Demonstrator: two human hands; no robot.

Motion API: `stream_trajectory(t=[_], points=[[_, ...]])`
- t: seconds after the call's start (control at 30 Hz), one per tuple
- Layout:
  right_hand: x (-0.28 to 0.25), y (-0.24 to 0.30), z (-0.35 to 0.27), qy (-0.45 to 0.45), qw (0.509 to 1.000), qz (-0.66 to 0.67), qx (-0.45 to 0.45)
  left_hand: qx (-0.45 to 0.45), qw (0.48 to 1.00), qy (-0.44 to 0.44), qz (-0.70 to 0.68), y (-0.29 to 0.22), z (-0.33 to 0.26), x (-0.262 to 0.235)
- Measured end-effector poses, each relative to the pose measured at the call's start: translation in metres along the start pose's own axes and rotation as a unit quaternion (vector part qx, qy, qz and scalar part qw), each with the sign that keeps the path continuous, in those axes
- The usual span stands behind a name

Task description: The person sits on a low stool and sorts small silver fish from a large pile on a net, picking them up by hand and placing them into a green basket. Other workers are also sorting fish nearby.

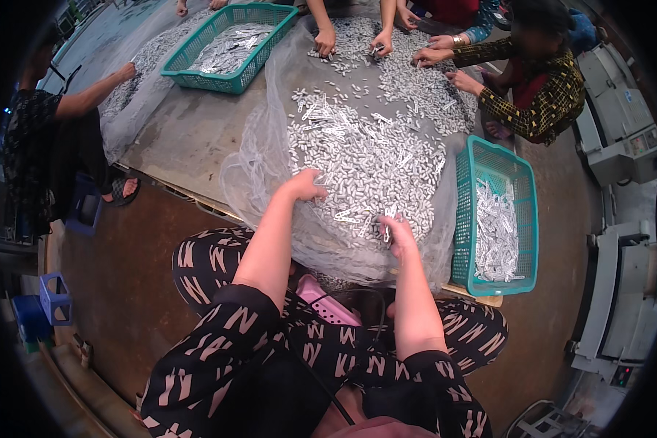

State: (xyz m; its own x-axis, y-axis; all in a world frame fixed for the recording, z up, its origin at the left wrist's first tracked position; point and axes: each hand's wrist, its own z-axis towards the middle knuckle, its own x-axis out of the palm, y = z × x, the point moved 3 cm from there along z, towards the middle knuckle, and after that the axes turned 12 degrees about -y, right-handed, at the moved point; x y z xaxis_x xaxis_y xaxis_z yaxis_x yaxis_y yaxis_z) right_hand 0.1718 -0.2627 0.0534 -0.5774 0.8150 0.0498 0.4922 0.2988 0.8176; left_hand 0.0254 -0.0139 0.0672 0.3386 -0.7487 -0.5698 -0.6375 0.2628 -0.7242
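Note:
A wide heap of small silver-grey pellet-like pieces (376, 171) lies on the table in front of me, with longer flat slotted silver pieces (328, 120) scattered through it. My left hand (306, 185) rests at the heap's left edge, fingers apart and touching the pieces; nothing shows in its grip. At the near right edge of the heap, my right hand (398, 233) pinches a flat silver piece (390, 212) between thumb and fingers. Its fingertips are partly hidden. Sheer white netting (252, 164) is spread under and around the heap.
A green basket (534, 219) of flat pieces stands at the table's right edge; another green basket (230, 82) sits far left. Several co-workers' hands (434, 55) pick at the far heap. A pink perforated container (328, 303) is below the near edge. Grey machines (617, 139) line the right.

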Motion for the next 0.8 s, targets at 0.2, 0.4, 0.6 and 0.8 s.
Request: stream_trajectory(t=[0.2,0.4,0.6,0.8], points=[[0.045,0.016,-0.042,-0.17,0.81,-0.534,-0.175,0.041,0.976,-0.018,0.212,0.003,-0.019,0.017],[0.034,0.009,-0.036,-0.181,0.802,-0.539,-0.18,0.016,0.971,-0.039,0.236,-0.01,-0.023,0.024],[0.038,0.023,-0.026,-0.154,0.826,-0.463,-0.282,0.086,0.989,-0.121,0.021,0.028,0.012,0.015],[0.083,0.015,-0.041,0.018,0.707,-0.597,-0.377,0.032,0.994,0.0,-0.105,0.015,0.009,0.006]])
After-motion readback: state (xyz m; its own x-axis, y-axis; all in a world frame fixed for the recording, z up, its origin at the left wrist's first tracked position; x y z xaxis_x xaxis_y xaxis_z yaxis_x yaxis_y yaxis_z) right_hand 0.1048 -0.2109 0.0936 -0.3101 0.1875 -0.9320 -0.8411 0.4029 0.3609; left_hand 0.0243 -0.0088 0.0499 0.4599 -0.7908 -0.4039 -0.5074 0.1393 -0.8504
